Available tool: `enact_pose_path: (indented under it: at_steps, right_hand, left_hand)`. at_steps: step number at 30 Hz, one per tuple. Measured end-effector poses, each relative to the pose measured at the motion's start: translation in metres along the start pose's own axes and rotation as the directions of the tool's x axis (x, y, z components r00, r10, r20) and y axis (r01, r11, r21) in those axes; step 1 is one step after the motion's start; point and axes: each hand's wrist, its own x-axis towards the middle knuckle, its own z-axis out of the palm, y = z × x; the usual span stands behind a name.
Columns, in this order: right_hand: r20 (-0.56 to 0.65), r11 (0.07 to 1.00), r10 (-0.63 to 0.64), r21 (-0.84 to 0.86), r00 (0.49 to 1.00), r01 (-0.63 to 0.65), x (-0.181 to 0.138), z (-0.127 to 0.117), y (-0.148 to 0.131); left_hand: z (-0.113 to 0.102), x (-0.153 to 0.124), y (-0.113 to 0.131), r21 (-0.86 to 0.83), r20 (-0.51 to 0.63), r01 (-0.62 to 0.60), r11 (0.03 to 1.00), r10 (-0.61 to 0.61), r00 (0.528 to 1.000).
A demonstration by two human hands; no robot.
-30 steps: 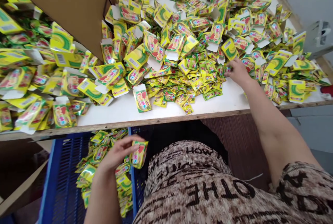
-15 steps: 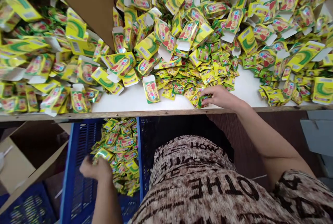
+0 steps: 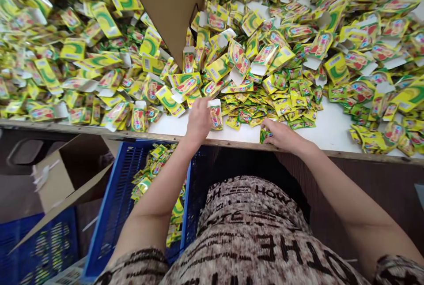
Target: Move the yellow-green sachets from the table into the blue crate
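At the table's front edge, my left hand (image 3: 198, 119) has its fingers curled at the left side of a small yellow-green box (image 3: 216, 116), which lies on the white tabletop with its white flap up. The fingertips and thumb are partly hidden. Further right, my right hand (image 3: 281, 136) pinches small green-and-yellow sachets (image 3: 264, 135); how many is unclear. Behind and between the hands spreads a heap of loose sachets (image 3: 255, 106). Open small boxes of the same print lie around it.
A brown cardboard sheet (image 3: 172, 7) stands among piled boxes. Below the table edge, a blue crate (image 3: 111, 214) holds filled packs (image 3: 155, 161). An open carton (image 3: 56, 183) and another blue crate (image 3: 66, 232) are at lower left.
My left hand has risen from over the blue crate to the small box on the table. My right hand stays by the sachets. The view has shifted left.
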Motion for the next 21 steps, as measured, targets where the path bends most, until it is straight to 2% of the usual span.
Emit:
enact_pose_path:
  at_steps: [2, 4, 5, 7, 9, 11, 12, 14, 15, 16, 17, 18, 21]
  right_hand:
    - [-0.044, 0.998, -0.029, 0.054, 0.999, 0.032, -0.006, 0.002, 0.002]
    - [-0.081, 0.997, -0.045, 0.055, 0.996, 0.050, -0.011, 0.004, 0.004]
    - [-0.094, 0.998, -0.028, 0.054, 0.995, 0.033, -0.014, 0.006, 0.004]
    - [-0.107, 0.996, 0.036, 0.083, 0.994, -0.027, -0.019, 0.007, 0.003]
    - [-0.150, 0.986, 0.070, 0.163, 0.986, -0.045, -0.022, 0.006, -0.002]
    - [-0.313, 0.964, 0.081, 0.265, 0.946, 0.005, -0.020, 0.001, -0.012]
    - [-0.436, 0.949, 0.102, 0.312, 0.894, 0.044, -0.017, -0.002, -0.019]
    - [-0.652, 0.911, 0.191, 0.397, 0.734, 0.116, -0.006, -0.007, -0.035]
    - [-0.715, 0.893, 0.231, 0.425, 0.660, 0.149, 0.001, -0.008, -0.042]
    - [-0.751, 0.882, 0.247, 0.436, 0.612, 0.179, 0.008, -0.009, -0.048]
    - [-0.768, 0.882, 0.235, 0.426, 0.596, 0.202, 0.014, -0.009, -0.052]
    - [-0.770, 0.892, 0.195, 0.397, 0.607, 0.216, 0.019, -0.008, -0.055]
    - [-0.718, 0.948, 0.025, 0.238, 0.695, 0.211, 0.022, -0.006, -0.054]
  left_hand:
    - [0.013, 0.000, -0.002, -0.113, -0.013, 0.240, 0.964, -0.243, 0.970]
    - [0.026, -0.002, -0.002, -0.199, 0.068, 0.414, 0.888, -0.409, 0.910]
    - [0.032, -0.003, -0.001, -0.257, 0.095, 0.466, 0.847, -0.457, 0.884]
    - [0.037, -0.007, 0.005, -0.406, 0.068, 0.485, 0.775, -0.503, 0.861]
    - [0.034, -0.014, 0.016, -0.517, -0.026, 0.411, 0.751, -0.494, 0.869]
    - [0.028, -0.025, 0.032, -0.548, -0.079, 0.314, 0.775, -0.422, 0.903]
    - [0.026, -0.031, 0.041, -0.554, -0.068, 0.273, 0.787, -0.370, 0.927]
    - [0.027, -0.041, 0.059, -0.574, 0.011, 0.214, 0.791, -0.254, 0.967]
    - [0.031, -0.045, 0.068, -0.588, 0.060, 0.198, 0.784, -0.202, 0.978]
    - [0.035, -0.047, 0.076, -0.606, 0.103, 0.194, 0.771, -0.166, 0.981]
    - [0.040, -0.049, 0.083, -0.630, 0.135, 0.199, 0.750, -0.146, 0.980]
    - [0.046, -0.050, 0.088, -0.663, 0.160, 0.213, 0.718, -0.142, 0.977]
    - [0.057, -0.051, 0.096, -0.757, 0.209, 0.263, 0.598, -0.159, 0.965]
